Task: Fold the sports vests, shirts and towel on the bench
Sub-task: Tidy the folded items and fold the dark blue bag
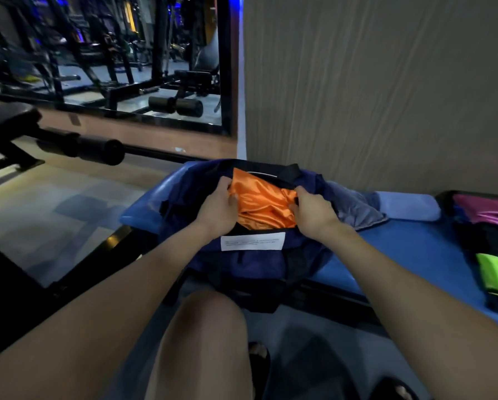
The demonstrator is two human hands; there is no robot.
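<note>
Both hands, left hand (pixel 217 209) and right hand (pixel 314 212), have fingers grasping the orange satin garment (pixel 260 203) between them inside the navy bag (pixel 242 255); lifting evenly should avoid snagging.

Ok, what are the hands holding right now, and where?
Both hold the orange garment in the navy bag: left hand grips its left edge, right hand its right edge.

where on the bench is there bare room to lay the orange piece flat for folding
Bare blue bench shows between the navy bag and the stacked clothes at the right. The far end is crowded: grey garment, rolled towel. Both hands, left hand and right hand, grip the orange garment in the bag.
</note>
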